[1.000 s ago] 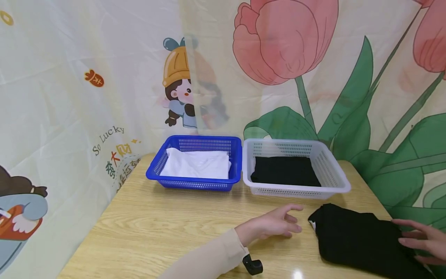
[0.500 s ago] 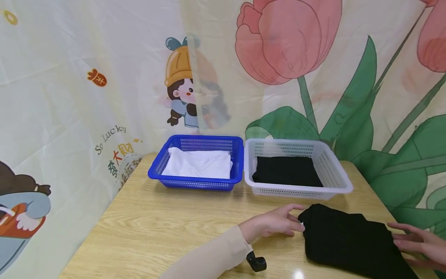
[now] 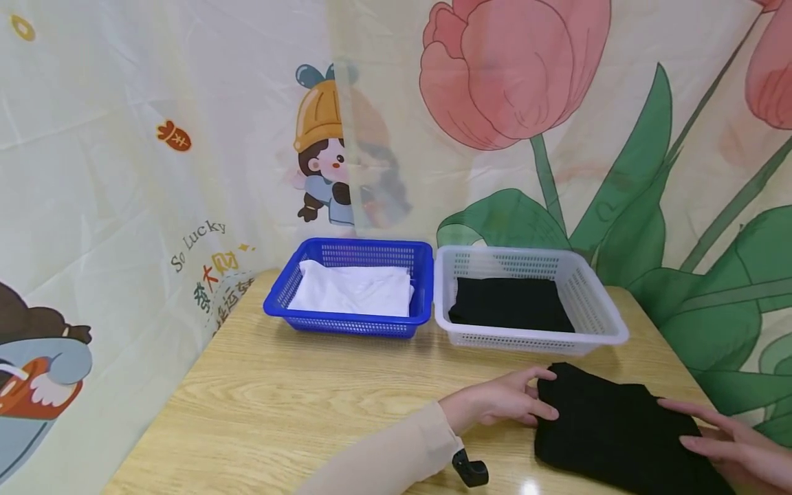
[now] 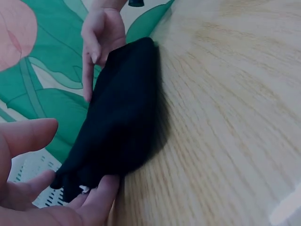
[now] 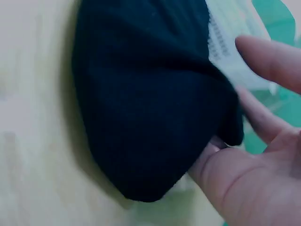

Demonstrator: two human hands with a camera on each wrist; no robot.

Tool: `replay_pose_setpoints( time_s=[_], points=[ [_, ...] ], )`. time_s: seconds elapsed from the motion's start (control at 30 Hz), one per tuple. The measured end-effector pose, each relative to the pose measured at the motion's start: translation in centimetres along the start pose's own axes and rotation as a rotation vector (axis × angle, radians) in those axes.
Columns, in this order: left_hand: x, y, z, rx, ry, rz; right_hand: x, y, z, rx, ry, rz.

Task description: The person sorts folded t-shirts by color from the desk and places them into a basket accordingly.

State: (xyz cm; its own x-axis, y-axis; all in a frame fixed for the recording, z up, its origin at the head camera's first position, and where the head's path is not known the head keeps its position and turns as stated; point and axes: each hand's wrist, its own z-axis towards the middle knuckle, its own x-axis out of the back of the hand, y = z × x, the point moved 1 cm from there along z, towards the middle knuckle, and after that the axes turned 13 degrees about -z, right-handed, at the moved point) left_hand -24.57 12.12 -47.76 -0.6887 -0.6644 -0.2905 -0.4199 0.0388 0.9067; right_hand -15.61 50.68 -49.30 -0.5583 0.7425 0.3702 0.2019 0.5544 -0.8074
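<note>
We've got the folded black garment [image 3: 612,430] flat on the table [image 3: 297,405], just in front of the white basket [image 3: 597,317], long axis running left to right between our hands: left hand [image 3: 504,399] touching its near-left end, right hand [image 3: 733,447] laid straight-fingered on the other end.

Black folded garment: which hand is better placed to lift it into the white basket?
Probably left. The left hand touches the black garment edge nearest the white basket; the right hand rests on its far side.

Left hand [image 3: 504,402], right hand [image 3: 727,447], fingers extended
</note>
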Motion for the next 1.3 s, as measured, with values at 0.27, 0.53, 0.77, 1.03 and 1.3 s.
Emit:
replay_pose_setpoints(
  time_s=[0.27, 0.53, 0.77, 1.03, 1.3],
  points=[
    [0.1, -0.7, -0.4, -0.037, 0.042, 0.065, -3.2, -0.5, 1.8, 0.026, 0.11, -0.146],
    [0.1, -0.7, -1.3, -0.122, 0.082, 0.077, -4.5, -2.9, 2.0, 0.073, 0.208, -0.282],
    [0.2, 2.3, -4.8, -0.154, 0.043, 0.098, -4.3, -6.6, 0.5, 0.159, 0.266, -0.384],
    [1.3, 8.7, -8.2, -0.289, 0.018, 0.091, -2.0, -13.7, -0.1, 0.239, 0.386, -0.354],
    [4.5, 12.7, -6.8, -0.324, 0.156, 0.088, 0.0, -18.5, 3.4, 0.352, 0.429, -0.406]
  ],
)
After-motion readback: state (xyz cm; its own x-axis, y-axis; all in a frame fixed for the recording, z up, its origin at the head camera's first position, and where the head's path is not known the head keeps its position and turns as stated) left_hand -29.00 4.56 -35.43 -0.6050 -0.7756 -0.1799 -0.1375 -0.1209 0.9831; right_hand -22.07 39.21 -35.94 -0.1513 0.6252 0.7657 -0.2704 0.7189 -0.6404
